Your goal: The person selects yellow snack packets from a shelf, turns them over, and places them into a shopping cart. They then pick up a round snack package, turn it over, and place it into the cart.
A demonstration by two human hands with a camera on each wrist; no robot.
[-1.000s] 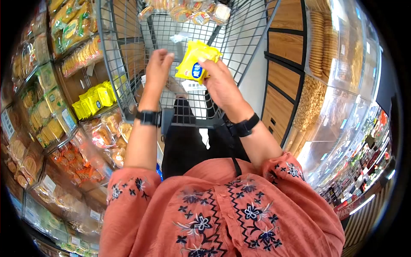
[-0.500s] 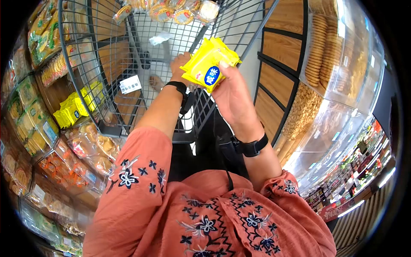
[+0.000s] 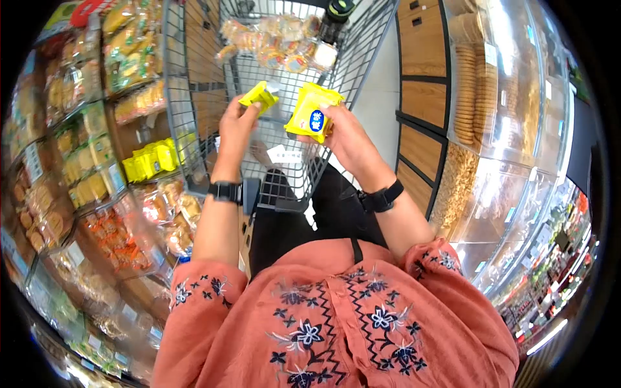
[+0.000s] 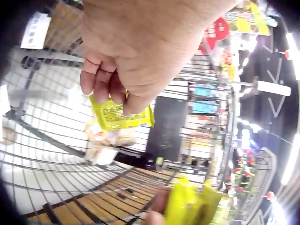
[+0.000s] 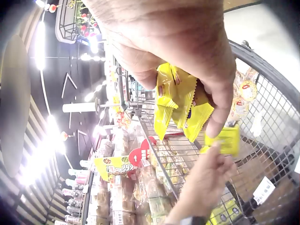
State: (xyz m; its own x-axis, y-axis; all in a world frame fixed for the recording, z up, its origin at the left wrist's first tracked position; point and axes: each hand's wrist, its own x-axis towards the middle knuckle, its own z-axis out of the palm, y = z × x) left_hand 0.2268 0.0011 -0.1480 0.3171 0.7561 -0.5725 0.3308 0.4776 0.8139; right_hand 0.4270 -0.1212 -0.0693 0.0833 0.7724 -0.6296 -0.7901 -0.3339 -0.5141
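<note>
In the head view my left hand (image 3: 237,129) pinches one small yellow packet (image 3: 260,96) between thumb and fingers, over the cart basket. In the left wrist view the back of this yellow packet (image 4: 123,115) shows small print, with the fingertips along its edge. My right hand (image 3: 352,139) grips several like yellow packets (image 3: 304,107) in a stack, the front one bearing a blue oval label. Seen from the right wrist, the stacked packets (image 5: 180,103) show their crimped ends between thumb and fingers. The two hands are a short way apart.
Wrapped round biscuits (image 3: 278,42) and a dark bottle (image 3: 335,22) lie at the far end of the wire cart (image 3: 171,97). More yellow packets (image 3: 152,160) sit on the left shelf among bagged snacks. Clear bins (image 3: 498,116) line the right side.
My left hand, empty a second ago, went to the stack in the right hand and has come away leftward with one yellow packet. The right hand still holds the others.
</note>
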